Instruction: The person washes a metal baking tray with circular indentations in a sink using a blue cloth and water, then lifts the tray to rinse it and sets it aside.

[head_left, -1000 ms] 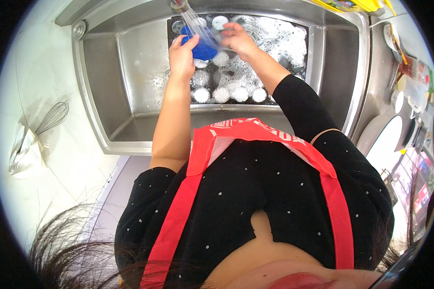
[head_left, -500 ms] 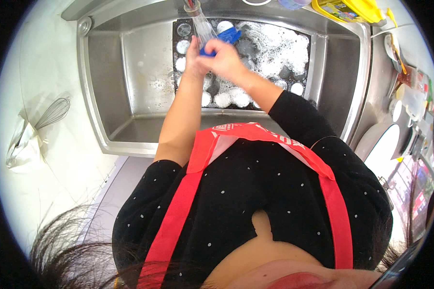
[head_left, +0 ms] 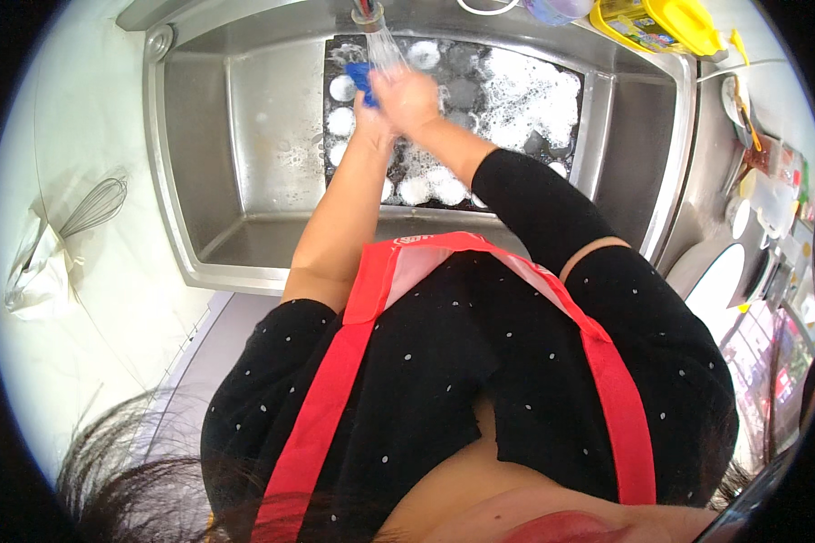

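Fingers of her right hand (head_left: 414,98) curl closed around a blue sponge-like cloth (head_left: 364,80) under the running water; left hand (head_left: 371,113) presses alongside, its grip seemingly closed, over the soapy steel sink (head_left: 199,136).

Sink (head_left: 199,181), landmark for all entries.
- Left half of the basin: bare steel floor, open to a hand from above.
- Right half: dark tray (head_left: 516,136) of soapy round pieces fills the floor.
- Back edge, centre: running tap (head_left: 371,23), with left hand (head_left: 367,113) and right hand (head_left: 412,95) closed together around a blue object (head_left: 362,77) beneath it, blocking that spot.
- Back right rim: yellow container (head_left: 661,23).
- Counter left of sink: whisk (head_left: 95,206) and plastic bag (head_left: 32,276); bare surface around them.
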The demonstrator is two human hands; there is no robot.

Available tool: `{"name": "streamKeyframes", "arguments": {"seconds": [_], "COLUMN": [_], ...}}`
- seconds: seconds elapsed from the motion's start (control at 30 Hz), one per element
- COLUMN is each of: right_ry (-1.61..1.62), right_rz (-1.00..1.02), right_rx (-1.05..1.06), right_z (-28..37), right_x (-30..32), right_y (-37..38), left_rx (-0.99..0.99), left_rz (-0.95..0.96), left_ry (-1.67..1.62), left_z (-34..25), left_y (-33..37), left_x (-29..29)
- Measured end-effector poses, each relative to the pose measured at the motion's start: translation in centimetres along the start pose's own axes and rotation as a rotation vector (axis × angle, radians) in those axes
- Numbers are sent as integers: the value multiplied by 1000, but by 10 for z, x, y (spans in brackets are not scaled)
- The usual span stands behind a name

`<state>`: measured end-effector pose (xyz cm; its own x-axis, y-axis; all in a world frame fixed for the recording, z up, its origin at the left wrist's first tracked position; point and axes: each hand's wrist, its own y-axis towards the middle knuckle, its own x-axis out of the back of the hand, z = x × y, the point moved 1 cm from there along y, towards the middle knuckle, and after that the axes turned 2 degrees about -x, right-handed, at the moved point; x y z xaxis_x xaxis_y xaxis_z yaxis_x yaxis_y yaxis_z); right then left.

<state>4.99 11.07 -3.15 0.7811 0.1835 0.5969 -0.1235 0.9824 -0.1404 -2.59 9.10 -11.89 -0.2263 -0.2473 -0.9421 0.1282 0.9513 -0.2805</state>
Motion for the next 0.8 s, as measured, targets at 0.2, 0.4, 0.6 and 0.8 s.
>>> {"name": "streamKeyframes", "arguments": {"seconds": [0.2,0.4,0.6,0.8], "right_ry": [927,496,-120,-77], "right_rz": [331,137,-17,0], "right_rx": [-880,-50,248,291], "right_z": [-37,3,-10,8], "right_x": [13,11,-3,-2], "right_y": [32,-4,4,-16], "left_rx": [-224,-250,-249,-55], "left_rz": [-480,-633,-116,-73], "left_ry": [187,-6,-261,66], "left_z": [-18,-23,22,-4], "left_y": [-19,-26,-22,-22], "left_x": [-51,-34,-60,-41]}}
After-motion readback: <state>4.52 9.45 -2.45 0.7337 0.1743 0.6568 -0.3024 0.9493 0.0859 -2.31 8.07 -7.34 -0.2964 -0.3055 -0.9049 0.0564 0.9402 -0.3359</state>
